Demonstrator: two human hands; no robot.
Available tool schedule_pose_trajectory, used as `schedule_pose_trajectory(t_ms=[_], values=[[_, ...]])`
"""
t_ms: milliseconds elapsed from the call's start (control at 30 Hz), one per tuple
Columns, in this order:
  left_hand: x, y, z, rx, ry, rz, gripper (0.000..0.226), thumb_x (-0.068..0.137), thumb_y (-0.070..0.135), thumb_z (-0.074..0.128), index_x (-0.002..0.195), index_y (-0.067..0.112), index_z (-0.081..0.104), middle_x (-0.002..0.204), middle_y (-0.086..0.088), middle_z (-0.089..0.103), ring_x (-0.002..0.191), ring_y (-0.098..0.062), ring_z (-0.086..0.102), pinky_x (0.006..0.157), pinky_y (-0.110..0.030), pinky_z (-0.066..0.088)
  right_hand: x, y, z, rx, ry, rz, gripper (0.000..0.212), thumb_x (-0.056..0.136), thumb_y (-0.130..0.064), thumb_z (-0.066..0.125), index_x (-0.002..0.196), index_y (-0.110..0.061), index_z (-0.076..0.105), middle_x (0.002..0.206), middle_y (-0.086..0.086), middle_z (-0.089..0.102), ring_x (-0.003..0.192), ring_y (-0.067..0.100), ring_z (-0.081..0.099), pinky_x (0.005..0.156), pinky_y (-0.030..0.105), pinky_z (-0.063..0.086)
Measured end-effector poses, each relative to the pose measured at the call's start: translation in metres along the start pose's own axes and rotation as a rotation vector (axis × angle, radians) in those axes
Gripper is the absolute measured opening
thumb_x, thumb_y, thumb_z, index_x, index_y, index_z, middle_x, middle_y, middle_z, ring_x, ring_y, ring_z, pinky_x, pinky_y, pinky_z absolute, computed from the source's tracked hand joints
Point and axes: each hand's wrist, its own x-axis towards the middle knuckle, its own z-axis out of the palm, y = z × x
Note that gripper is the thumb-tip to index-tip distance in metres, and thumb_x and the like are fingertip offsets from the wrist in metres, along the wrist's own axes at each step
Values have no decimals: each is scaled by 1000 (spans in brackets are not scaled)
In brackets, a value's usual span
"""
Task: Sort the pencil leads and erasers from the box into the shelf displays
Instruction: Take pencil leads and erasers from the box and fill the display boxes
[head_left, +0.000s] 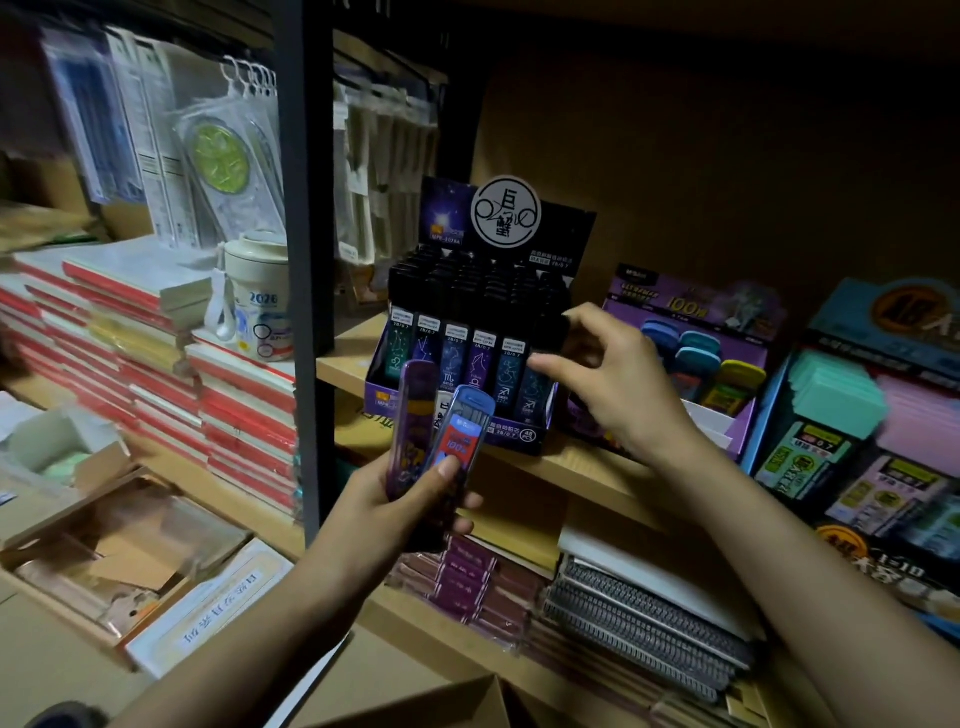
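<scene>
- Shelving: a wooden shelf board (345, 370) runs from centre to right. A second, lower board (249, 512) slopes down across the left and centre of the view.
- Upright: a dark metal post (306, 260) divides the left bay from the right bay.
- Rear wall: a plain brown back panel (727, 156) closes the right bay.
- Left bay contents: stacked red-edged notebooks (234, 410), a cream lidded cup (260, 296) standing on that stack, and hanging plastic packets (218, 145) above it.
- Below the shelf board: spiral-bound notebooks (649, 623), lying flat.
- Bottom left: an open cardboard box (130, 566).
- Light: dim overall; the left bay is brighter, the upper right is in deep shadow.
</scene>
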Motion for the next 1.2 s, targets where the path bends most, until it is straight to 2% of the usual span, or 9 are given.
schedule_pose_trajectory(t_ms=[167,300,500,600,700,933,1000,1067,1200], values=[[0,-1,-2,6,-2,5,35,80,35,58,110,17,58,88,-11,73,67,-16,69,53,-19,52,9,2,-14,47,107,-28,17,81,-19,71,94,-22,60,89,-10,66,88,6,63,77,23,51],[-1,0,-3,-13,4,3,35,81,31,57,109,12,58,84,-12,73,64,-16,67,51,-20,51,6,4,-6,-5,62,-47,17,82,-19,70,94,-23,61,87,-17,64,86,-5,59,72,9,43],[-3,0,-6,-5,7,11,38,79,34,57,111,13,57,86,-13,73,67,-17,68,52,-20,51,6,5,-4,18,35,12,18,80,-14,72,89,-25,61,88,-13,66,86,4,63,76,22,51],[-2,0,-6,-3,9,16,37,80,34,57,111,14,57,86,-13,73,66,-17,67,52,-20,51,4,9,2,-124,65,75,23,80,-20,72,100,-17,63,96,-6,67,92,11,63,73,23,49],[-2,0,-6,-1,12,14,36,80,34,57,111,15,58,87,-13,73,66,-17,68,52,-20,51,8,10,2,-377,61,29,32,81,-32,71,105,-13,63,96,1,63,93,17,55,69,23,34],[-6,4,-7,28,-12,29,37,79,37,57,111,18,57,91,-11,73,70,-16,69,55,-20,53,1,5,-1,-771,102,-1,47,85,-55,53,59,-18,41,71,-4,42,75,13,40,61,27,27],[-8,6,-8,34,-25,39,40,78,39,57,112,19,56,92,-10,73,72,-17,70,62,-27,57,-8,-2,-5,-707,195,-118,50,90,-51,49,57,-14,45,64,-4,41,62,15,40,53,27,23],[-9,7,-8,25,-40,39,44,75,42,59,113,20,56,94,-10,73,75,-17,70,69,-33,57,-18,-12,-1,-405,158,-124,51,92,-48,46,62,-8,55,63,2,48,58,18,45,52,30,30],[-11,11,-3,2,-90,23,46,75,42,61,114,17,56,96,-12,72,76,-18,69,66,-29,57,-37,-36,27,165,-159,201,29,91,-44,51,85,-19,65,81,4,65,76,11,60,70,33,50]])
